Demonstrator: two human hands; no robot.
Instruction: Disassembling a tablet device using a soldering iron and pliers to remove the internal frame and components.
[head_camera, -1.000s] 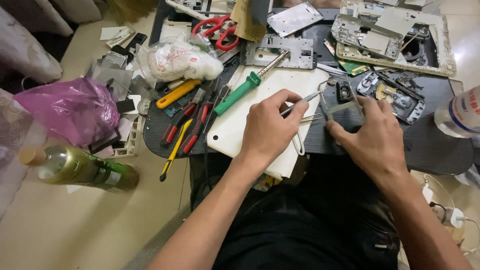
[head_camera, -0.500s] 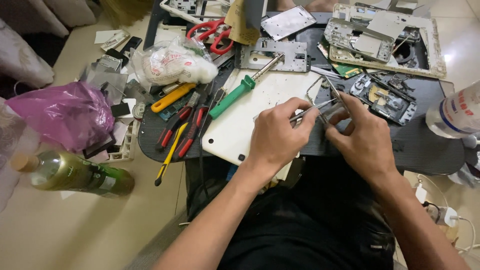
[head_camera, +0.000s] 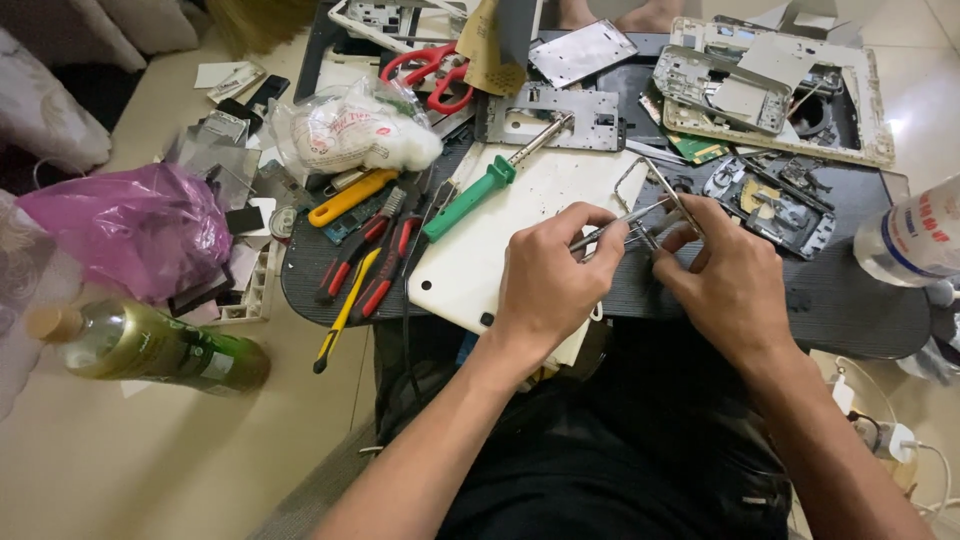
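My left hand (head_camera: 548, 280) grips metal tweezers (head_camera: 628, 220), tips pointing right toward a thin metal frame piece (head_camera: 665, 195). My right hand (head_camera: 728, 270) pinches that frame piece from the right, fingers curled around its lower edge. Both hands hover over the dark round tabletop (head_camera: 860, 310), just right of a white tablet back cover (head_camera: 520, 240). A green-handled screwdriver (head_camera: 478, 195) lies on the cover, above my left hand. What the tweezer tips touch is hidden by my fingers.
Red-handled pliers (head_camera: 385, 255), a yellow-handled tool (head_camera: 350, 198) and red scissors (head_camera: 430, 70) lie left. A cotton bag (head_camera: 355, 130), pink plastic bag (head_camera: 135, 230), green bottle (head_camera: 150, 345), clear bottle (head_camera: 915, 235), circuit boards (head_camera: 770, 200) and metal frames (head_camera: 765, 85) surround the work.
My hands came closer together. The left hand closed on the tweezers and brought them to the metal frame piece held by the right hand. The camera leaned in a little.
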